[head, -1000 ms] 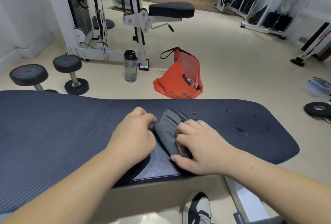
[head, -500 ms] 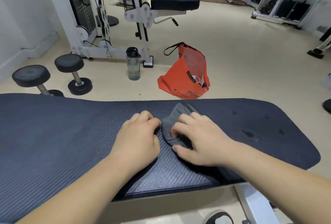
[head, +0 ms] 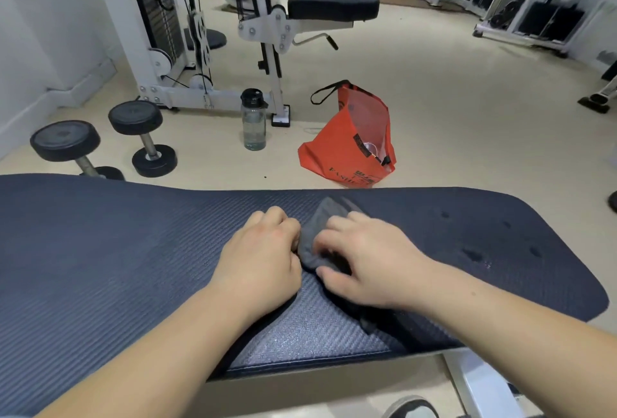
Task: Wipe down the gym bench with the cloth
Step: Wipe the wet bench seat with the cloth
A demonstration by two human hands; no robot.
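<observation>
From the head view, the only one there is, the grey cloth (head: pixel 325 217) lies bunched on the dark bench (head: pixel 133 250), close to its far edge and a little right of the middle, caught between both hands. The left hand (head: pixel 263 250) has its fingers curled in and pinches the cloth's left edge. The right hand (head: pixel 367 260) sits on top with fingers bent down around the wad and the thumb on the near side, gripping it, though it is slightly blurred.

Several wet spots (head: pixel 472 254) sit further right on the bench, apart from the cloth.

I'd guess the trouble comes from that wad. So little fabric meets the ribbed surface that a pass could smear or skip those spots. A hard push outward might also flick moisture towards the orange bag (head: pixel 350 144) on the floor just beyond.
</observation>
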